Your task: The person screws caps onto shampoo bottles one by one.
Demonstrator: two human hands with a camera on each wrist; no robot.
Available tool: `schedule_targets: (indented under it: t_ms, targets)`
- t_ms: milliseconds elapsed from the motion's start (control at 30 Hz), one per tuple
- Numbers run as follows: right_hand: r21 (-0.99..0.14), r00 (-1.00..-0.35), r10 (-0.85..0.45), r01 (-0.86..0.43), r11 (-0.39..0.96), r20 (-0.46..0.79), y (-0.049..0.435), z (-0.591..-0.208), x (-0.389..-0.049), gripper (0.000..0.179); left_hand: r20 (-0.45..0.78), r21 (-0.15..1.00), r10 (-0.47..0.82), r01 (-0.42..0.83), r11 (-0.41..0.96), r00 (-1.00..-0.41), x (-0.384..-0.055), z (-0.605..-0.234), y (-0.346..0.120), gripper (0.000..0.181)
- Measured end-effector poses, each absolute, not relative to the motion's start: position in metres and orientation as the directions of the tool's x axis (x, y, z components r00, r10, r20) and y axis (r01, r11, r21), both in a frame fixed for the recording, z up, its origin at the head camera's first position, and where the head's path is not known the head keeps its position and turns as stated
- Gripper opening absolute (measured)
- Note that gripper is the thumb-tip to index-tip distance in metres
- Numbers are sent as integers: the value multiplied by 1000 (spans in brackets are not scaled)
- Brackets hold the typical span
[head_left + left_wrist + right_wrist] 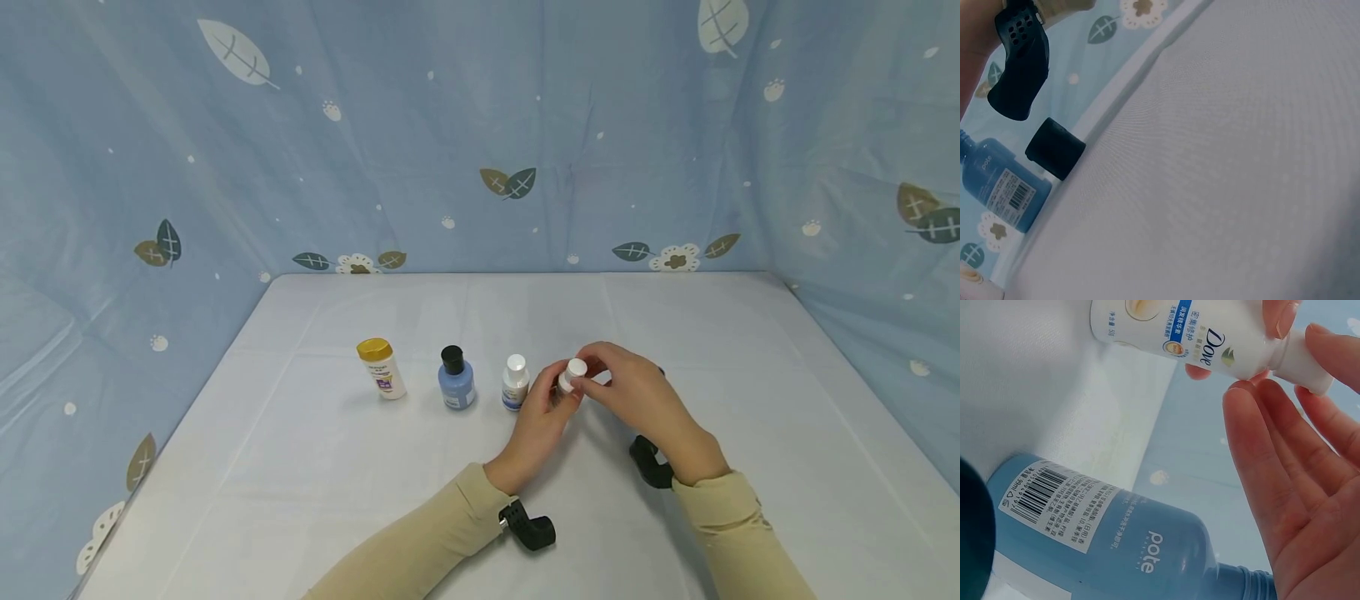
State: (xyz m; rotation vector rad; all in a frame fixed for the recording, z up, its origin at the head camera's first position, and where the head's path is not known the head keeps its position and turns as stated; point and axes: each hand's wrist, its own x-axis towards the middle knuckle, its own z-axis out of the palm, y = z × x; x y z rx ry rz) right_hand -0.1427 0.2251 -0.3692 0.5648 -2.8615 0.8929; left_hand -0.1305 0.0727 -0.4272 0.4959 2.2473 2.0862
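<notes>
My left hand (534, 429) grips the body of a small white Dove bottle (1235, 337). At its top, my right hand (637, 398) pinches the white cap (1300, 359) between thumb and fingers. The cap sits on the bottle's neck. Near the right hand in the right wrist view stands an uncapped blue "pote" bottle (1122, 531), its threaded neck bare. Its black cap (1057, 149) rests on the table beside it in the left wrist view. The right hand and arm mostly hide that bottle in the head view.
To the left of the hands, a white bottle with a white cap (515, 383), a blue bottle with a black cap (456, 387) and a white bottle with a yellow cap (384, 371) stand on the white table (315, 467). A blue leaf-patterned curtain (420, 117) hangs behind.
</notes>
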Motion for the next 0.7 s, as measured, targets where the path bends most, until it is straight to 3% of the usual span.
schedule_targets:
  t_ms: [133, 367, 567, 700]
  targets:
    - [-534, -934, -313, -356, 767, 172, 225, -369, -142, 35, 195, 975, 249, 214, 52, -949, -138, -444, 75, 41]
    - [-506, -928, -313, -372, 778, 200, 228, -362, -140, 48, 214, 970, 238, 236, 65, -947, -129, -423, 75, 45]
    - [-500, -894, -324, -443, 744, 310, 234, -352, -137, 38, 228, 961, 248, 259, 102, -942, -121, -410, 73, 52]
    - [-496, -885, -293, -449, 744, 362, 240, -346, -136, 33, 303, 938, 238, 333, 96, -923, -125, -417, 74, 56]
